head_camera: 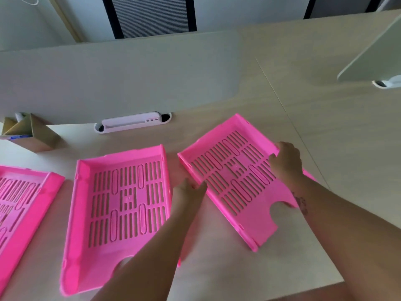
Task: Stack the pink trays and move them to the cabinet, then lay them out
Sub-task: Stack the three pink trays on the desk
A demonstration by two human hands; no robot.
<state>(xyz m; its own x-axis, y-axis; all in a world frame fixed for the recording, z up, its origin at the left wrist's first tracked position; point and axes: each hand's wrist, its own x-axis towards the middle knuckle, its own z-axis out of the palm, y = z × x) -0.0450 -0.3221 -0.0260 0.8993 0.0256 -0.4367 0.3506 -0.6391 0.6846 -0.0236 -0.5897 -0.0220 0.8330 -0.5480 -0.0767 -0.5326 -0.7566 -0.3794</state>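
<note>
Three pink slotted trays lie on a pale wooden desk [249,268]. The right tray [227,168] is turned at an angle and tilted. My right hand [285,160] grips its right wall, and my left hand [188,192] holds its left wall, in the gap between it and the middle tray. The middle tray [121,205] lies flat, its near right corner hidden under my left forearm. The left tray [23,198] is cut off by the frame's left edge.
A grey partition [108,83] stands along the desk's far side, with a white cable cover [132,121] at its foot. A cardboard pen holder [30,133] sits at the far left. A second partition panel [373,53] stands at the upper right, with a chair back behind the desk.
</note>
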